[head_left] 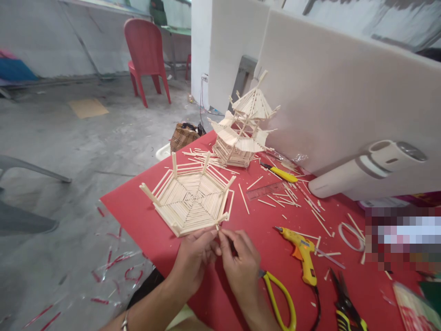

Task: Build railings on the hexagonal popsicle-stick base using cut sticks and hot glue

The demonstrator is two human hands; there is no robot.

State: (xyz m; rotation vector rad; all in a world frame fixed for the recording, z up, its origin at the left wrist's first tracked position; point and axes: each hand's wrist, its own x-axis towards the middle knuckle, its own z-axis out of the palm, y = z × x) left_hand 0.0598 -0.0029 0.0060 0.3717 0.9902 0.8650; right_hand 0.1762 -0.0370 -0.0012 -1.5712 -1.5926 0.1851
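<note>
A hexagonal base of thin wooden sticks lies on the red table, with short posts standing at its corners. My left hand and my right hand meet at its near edge, both pinched on a small wooden stick that touches the base's rim. A yellow-handled pair of scissors lies under my right wrist. Behind the base stands a finished pagoda model of sticks.
Loose sticks litter the table's middle. A yellow glue gun, black-and-yellow pliers, a yellow cutter, a clear ruler and a tape ring lie right. White foam boards stand behind; a red chair stands on the floor.
</note>
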